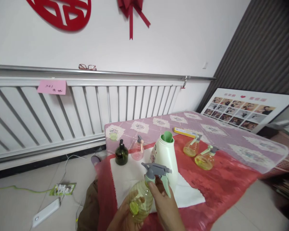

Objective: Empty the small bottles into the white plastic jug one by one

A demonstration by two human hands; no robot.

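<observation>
My left hand (125, 213) is wrapped round the lower body of a clear yellowish spray bottle (141, 199), which is tilted. At its neck, my right hand (163, 199) grips just below the grey and green spray head (156, 171). Right behind stands a large pale green jug (165, 155) with a green opening at its top. A dark green pump bottle (121, 156) and a pink spray bottle (137, 152) stand on the white cloth (125, 176) to the left. Two spray bottles with yellow liquid, one (191, 148) behind the other (204, 161), are on the right.
The table (156, 130) has a red cover (221, 179) over its near part. A yellow box (185, 132) and a light green lid (113, 136) lie on it. A radiator (98, 109) runs behind. A photo board (240, 109) stands at right; a power strip (62, 189) lies on the floor.
</observation>
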